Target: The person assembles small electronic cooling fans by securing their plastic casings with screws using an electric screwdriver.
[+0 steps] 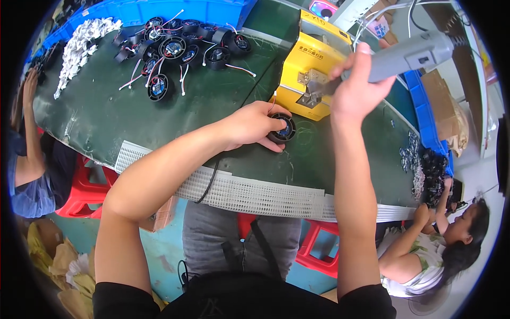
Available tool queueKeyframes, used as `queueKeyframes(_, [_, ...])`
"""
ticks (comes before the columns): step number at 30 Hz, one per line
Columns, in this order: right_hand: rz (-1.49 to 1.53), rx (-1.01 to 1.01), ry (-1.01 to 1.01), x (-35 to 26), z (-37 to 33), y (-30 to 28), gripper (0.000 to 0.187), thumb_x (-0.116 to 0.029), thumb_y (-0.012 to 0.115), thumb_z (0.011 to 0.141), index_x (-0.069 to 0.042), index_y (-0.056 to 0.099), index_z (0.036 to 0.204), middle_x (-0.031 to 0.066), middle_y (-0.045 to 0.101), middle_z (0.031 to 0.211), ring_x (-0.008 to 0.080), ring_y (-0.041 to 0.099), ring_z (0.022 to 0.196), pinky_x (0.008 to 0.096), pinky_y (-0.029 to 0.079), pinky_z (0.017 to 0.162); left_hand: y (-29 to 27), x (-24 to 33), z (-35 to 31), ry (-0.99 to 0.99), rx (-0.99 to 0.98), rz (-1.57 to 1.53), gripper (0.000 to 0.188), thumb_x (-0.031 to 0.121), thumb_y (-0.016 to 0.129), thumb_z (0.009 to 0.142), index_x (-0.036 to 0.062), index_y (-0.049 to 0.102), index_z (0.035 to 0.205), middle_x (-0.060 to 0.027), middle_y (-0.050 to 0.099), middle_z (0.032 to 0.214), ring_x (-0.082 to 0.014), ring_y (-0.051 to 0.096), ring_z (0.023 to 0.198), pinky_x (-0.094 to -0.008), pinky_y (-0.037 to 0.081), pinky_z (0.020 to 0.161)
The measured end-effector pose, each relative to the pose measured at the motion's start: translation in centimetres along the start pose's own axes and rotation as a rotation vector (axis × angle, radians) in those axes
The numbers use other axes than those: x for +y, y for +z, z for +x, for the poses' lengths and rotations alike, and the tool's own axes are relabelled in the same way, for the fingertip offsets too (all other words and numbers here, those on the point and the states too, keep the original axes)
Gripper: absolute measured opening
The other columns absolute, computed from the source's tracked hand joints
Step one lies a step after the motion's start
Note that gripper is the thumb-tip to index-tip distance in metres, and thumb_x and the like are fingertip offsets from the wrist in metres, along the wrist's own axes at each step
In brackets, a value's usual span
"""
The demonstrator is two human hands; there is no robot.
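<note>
My left hand (254, 125) grips a small round black fan-like unit (287, 131) against the green table, thumb over its blue circuit board and fingers around the rim. A thin wire rises from it toward the yellow box. In my right hand (360, 93) is a grey electric screwdriver (406, 57), lying tilted with its cord end up to the right. Its front end, smeared by motion, points at the metal outlet (309, 90) of a yellow screw feeder (295, 63). I cannot tell whether the tip touches the outlet.
Several similar round black units (172, 49) with wires lie at the back left, beside a pile of white pieces (79, 48). Blue bins (143, 11) stand behind. Perforated grey strips (255, 194) line the near edge. A person (425, 250) works at the right, another (32, 154) at the left.
</note>
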State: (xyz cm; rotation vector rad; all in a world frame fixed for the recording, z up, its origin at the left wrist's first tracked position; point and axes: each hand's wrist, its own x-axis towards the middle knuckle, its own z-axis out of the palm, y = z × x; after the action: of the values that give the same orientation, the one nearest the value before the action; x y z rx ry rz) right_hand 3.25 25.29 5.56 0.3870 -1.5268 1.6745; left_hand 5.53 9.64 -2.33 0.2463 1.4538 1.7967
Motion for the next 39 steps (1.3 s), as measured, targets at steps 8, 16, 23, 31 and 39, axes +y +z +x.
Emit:
queueKeyframes(8, [-0.159, -0.088, 0.042, 0.0, -1.1, 0.6, 0.039, -0.012, 0.058, 0.094, 0.0, 0.036, 0.124, 0.0053, 0.052, 0.059, 0.0137, 0.051, 0.048, 0.0269, 0.041, 0.05, 0.0, -0.1, 0.2, -0.002, 0.019, -0.004, 0.037, 0.009, 0.049, 0.099, -0.0038, 0.047, 0.134, -0.0144, 0.06, 0.11, -0.0243, 0.067, 0.086, -0.0343, 0.061, 0.081])
queueKeyframes(16, [0.116, -0.058, 0.158, -1.1, -5.1, -0.1, 0.046, -0.008, 0.059, 0.093, 0.004, 0.033, 0.128, 0.0066, 0.053, 0.065, 0.0125, 0.051, 0.046, 0.0268, 0.043, 0.044, 0.1, -0.1, 0.2, 0.022, 0.032, 0.006, 0.037, 0.007, 0.05, 0.098, -0.005, 0.048, 0.132, -0.0136, 0.059, 0.109, -0.0239, 0.067, 0.086, -0.035, 0.061, 0.08])
queueKeyframes(23, [0.174, -0.089, 0.177, -0.6, -6.7, 0.3, 0.046, -0.006, 0.059, 0.092, 0.004, 0.033, 0.129, 0.0071, 0.054, 0.071, 0.0127, 0.052, 0.047, 0.0268, 0.046, 0.045, 0.1, -0.1, 0.1, 0.043, 0.046, 0.001, 0.032, 0.007, 0.05, 0.097, -0.007, 0.053, 0.125, -0.0147, 0.061, 0.108, -0.023, 0.067, 0.089, -0.0332, 0.062, 0.077])
queueKeyframes(31, [0.226, -0.104, 0.174, -0.4, -7.1, 0.5, 0.047, -0.006, 0.061, 0.091, 0.002, 0.034, 0.129, 0.0068, 0.054, 0.07, 0.012, 0.053, 0.047, 0.0255, 0.045, 0.045, 0.3, 0.0, -0.1, 0.052, 0.055, 0.031, 0.03, 0.008, 0.05, 0.097, -0.0068, 0.056, 0.122, -0.0151, 0.062, 0.108, -0.0227, 0.067, 0.089, -0.0329, 0.062, 0.078])
queueKeyframes(39, [0.169, -0.143, 0.178, -0.4, -7.3, 0.4, 0.046, -0.01, 0.059, 0.093, 0.0, 0.033, 0.13, 0.0063, 0.051, 0.066, 0.0139, 0.051, 0.048, 0.0275, 0.045, 0.046, 0.6, 0.1, -0.2, 0.051, 0.086, 0.042, 0.029, 0.006, 0.049, 0.096, -0.0072, 0.056, 0.12, -0.0156, 0.063, 0.108, -0.0233, 0.068, 0.087, -0.0335, 0.061, 0.077])
